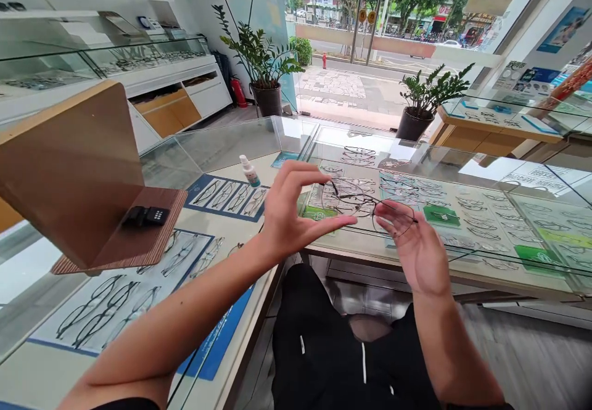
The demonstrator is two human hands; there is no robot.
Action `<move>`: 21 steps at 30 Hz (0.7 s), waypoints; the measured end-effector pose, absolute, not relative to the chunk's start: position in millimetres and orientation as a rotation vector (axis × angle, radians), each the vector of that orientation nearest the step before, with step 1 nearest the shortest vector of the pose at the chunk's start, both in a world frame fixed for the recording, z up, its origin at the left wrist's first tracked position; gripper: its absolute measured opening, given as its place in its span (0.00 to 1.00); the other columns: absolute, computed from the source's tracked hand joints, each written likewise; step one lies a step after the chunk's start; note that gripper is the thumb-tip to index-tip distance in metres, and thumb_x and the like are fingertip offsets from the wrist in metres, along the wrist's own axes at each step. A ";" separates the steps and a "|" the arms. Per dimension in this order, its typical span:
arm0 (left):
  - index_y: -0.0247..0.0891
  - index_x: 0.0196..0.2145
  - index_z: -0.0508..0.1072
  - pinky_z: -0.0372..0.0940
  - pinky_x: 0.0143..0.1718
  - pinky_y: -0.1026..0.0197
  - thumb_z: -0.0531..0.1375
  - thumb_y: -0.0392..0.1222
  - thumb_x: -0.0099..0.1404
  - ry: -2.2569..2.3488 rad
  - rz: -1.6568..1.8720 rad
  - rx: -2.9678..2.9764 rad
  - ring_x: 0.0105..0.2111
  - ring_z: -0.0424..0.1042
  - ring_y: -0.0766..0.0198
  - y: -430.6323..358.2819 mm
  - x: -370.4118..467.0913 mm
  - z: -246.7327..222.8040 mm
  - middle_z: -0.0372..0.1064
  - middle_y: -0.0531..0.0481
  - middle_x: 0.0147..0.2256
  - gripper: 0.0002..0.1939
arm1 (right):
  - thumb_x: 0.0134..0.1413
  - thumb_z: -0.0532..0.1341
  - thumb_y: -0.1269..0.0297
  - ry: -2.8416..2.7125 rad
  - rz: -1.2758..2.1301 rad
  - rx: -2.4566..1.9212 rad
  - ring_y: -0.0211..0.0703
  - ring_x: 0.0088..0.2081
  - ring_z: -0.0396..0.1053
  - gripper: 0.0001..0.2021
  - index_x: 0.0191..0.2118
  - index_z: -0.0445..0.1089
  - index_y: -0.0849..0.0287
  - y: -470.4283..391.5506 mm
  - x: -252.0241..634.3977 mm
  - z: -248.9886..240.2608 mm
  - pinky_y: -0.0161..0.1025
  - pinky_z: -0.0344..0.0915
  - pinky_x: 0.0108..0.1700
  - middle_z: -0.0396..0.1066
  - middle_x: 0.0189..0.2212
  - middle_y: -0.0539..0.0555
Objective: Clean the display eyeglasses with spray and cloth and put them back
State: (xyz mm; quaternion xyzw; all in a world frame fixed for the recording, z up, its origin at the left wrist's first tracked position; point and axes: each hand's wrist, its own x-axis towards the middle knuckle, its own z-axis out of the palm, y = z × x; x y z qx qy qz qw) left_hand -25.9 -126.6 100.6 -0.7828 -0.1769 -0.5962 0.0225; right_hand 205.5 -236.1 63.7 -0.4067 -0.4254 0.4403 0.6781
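The step in hand looks to be holding one pair of thin-rimmed glasses (371, 201) up for handling, its front stretched between the two hands, above the glass counter (361, 251) and clear of it. The left hand (289, 213) is spread in a wide C, fingertips at one outer corner and thumb reaching out near the lower rim; whether that thumb presses on the rim, I cannot tell. The right hand (423, 253) pinches the other end, thumb at the outer corner and fingers showing behind the lens. A spray bottle (250, 171) stands on the counter beyond the left hand, not touched by either. As I judge it, the next move calls for a light, even hold at both ends, since such slim wire could bend and bare fingertips could smudge the lenses
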 end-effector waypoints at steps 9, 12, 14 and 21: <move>0.41 0.54 0.73 0.75 0.46 0.53 0.79 0.53 0.57 -0.523 -1.712 -2.782 0.45 0.77 0.55 -146.5 0.8 62.8 0.75 0.45 0.45 0.33 | 0.75 0.56 0.46 -0.864 1.186 -0.907 0.56 0.55 0.82 0.23 0.50 0.86 0.53 -268.9 223.7 34.4 0.54 0.74 0.63 0.85 0.51 0.57; 0.41 0.54 0.73 0.75 0.46 0.53 0.79 0.52 0.58 -0.530 -1.661 -2.890 0.46 0.78 0.55 -150.5 2.2 60.2 0.75 0.44 0.46 0.32 | 0.72 0.59 0.43 -0.967 1.239 -0.929 0.55 0.53 0.82 0.23 0.48 0.86 0.53 -270.6 234.6 38.4 0.52 0.74 0.62 0.86 0.48 0.58; 0.41 0.55 0.73 0.75 0.47 0.52 0.78 0.52 0.59 -0.524 -1.598 -2.970 0.47 0.78 0.54 -152.3 2.0 60.5 0.75 0.43 0.47 0.32 | 0.69 0.63 0.44 -1.069 1.269 -0.967 0.53 0.50 0.82 0.20 0.48 0.86 0.53 -270.5 240.8 42.4 0.49 0.75 0.59 0.86 0.46 0.57; 0.43 0.58 0.73 0.74 0.54 0.51 0.76 0.50 0.64 -0.477 -1.318 -3.163 0.52 0.77 0.51 -155.4 -0.7 64.8 0.74 0.40 0.51 0.29 | 0.64 0.70 0.52 -1.398 1.020 -1.299 0.50 0.47 0.77 0.11 0.42 0.81 0.54 -270.5 241.3 47.5 0.46 0.71 0.54 0.82 0.42 0.55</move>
